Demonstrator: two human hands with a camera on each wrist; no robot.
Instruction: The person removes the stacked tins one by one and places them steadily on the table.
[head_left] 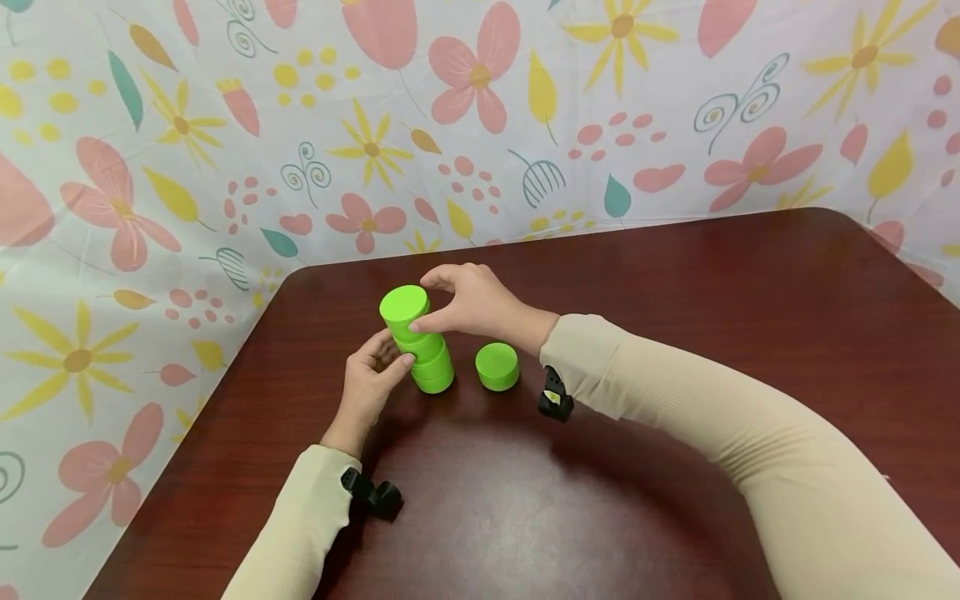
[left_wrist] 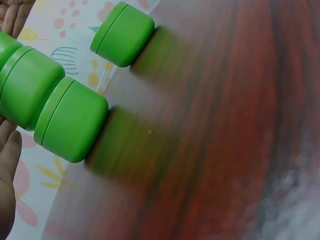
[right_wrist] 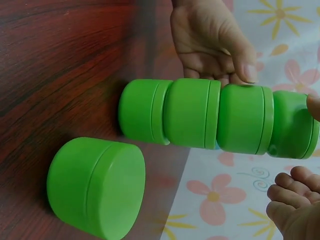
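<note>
Several green lidded round jars stand in one column, slightly offset from each other; the top jar (head_left: 403, 307) and bottom jar (head_left: 433, 375) mark its ends. Beside the column, my left hand (head_left: 366, 387) has its thumb at a middle jar (right_wrist: 242, 117) and its fingers loosely bent on the far side. My right hand (head_left: 480, 304) is at the top, thumb against the top jar's side, other fingers spread apart from it. A separate green jar (head_left: 497, 367) stands on the table to the right of the column, below the right hand.
The dark red-brown wooden table (head_left: 525, 500) has a glossy, reflecting top. Behind it and to the left hangs a white cloth (head_left: 300, 125) printed with flowers and leaves. Black wrist cameras sit at both sleeve cuffs.
</note>
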